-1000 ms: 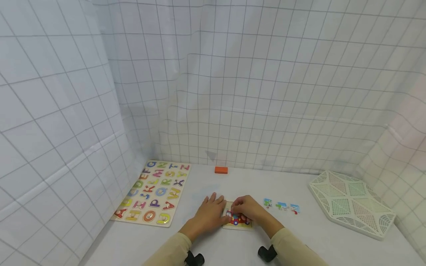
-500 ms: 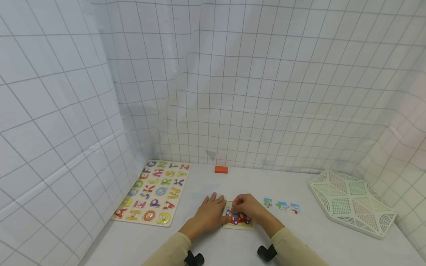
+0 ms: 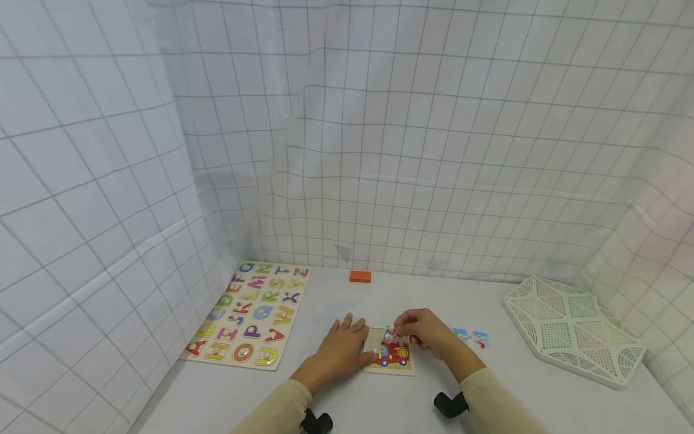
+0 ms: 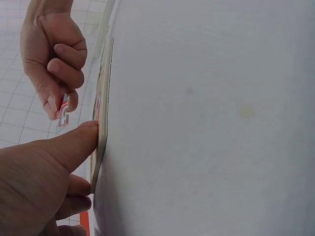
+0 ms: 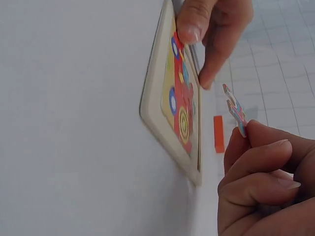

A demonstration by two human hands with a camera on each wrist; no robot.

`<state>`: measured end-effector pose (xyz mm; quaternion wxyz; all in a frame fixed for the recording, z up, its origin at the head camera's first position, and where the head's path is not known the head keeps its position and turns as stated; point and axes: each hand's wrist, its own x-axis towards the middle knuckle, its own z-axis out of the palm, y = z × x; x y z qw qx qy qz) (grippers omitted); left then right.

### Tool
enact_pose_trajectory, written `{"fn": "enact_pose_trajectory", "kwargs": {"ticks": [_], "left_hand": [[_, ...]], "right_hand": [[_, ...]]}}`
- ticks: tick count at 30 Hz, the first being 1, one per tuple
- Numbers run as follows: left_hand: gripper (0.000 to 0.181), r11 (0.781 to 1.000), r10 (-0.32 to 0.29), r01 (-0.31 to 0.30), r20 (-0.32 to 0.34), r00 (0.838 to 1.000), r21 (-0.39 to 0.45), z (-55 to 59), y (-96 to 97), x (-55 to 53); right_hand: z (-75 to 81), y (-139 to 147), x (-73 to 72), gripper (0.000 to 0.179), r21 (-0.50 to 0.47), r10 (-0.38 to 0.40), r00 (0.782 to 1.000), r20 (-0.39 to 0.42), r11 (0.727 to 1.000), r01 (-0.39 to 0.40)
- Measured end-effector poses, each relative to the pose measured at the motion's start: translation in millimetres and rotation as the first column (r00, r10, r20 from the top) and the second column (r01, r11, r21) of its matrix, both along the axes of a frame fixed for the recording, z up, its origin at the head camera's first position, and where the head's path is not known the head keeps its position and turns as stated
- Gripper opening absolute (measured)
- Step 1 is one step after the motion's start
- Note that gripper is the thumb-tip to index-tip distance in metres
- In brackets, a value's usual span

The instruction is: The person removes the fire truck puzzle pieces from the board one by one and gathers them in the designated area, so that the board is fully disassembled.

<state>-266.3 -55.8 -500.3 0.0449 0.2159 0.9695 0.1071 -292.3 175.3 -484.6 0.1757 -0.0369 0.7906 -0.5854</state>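
A small wooden jigsaw board (image 3: 391, 371) lies on the white table, its lower part filled with a red vehicle picture. My left hand (image 3: 341, 348) rests with spread fingers at the board's left side, its thumb (image 5: 191, 30) pressing on the top face. Above the board, my right hand (image 3: 425, 333) pinches a puzzle piece (image 3: 388, 336) between thumb and index finger. In the right wrist view the piece (image 5: 236, 110) is tilted and apart from the board. Two loose puzzle pieces (image 3: 480, 339) show on the table beyond the right hand.
A wooden alphabet board (image 3: 255, 313) with coloured letters lies at the left. An orange block (image 3: 360, 276) sits near the back curtain. At the right lies a pale perforated panel (image 3: 575, 331). Gridded white curtains (image 3: 379, 150) enclose the table's back and sides.
My right hand has risen and moved right, lifting the puzzle piece off the board's picture. It now covers the nearest loose piece's spot. My left hand has stayed still.
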Motion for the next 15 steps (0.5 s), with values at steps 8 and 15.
{"fn": "enact_pose_trajectory", "kwargs": {"ticks": [8, 15], "left_hand": [[0.070, 1.000, -0.005, 0.005, -0.006, 1.000, -0.004, -1.9, -1.1, -2.2], [0.072, 1.000, -0.005, 0.005, 0.005, 1.000, 0.014, -3.7, -1.5, -0.8]], "right_hand": [[-0.3, 56.6, 1.8, 0.014, 0.032, -0.027, 1.000, 0.006, 0.999, 0.027], [-5.4, 91.1, 7.9, 0.018, 0.090, -0.002, 1.000, 0.024, 0.996, 0.000]]}}
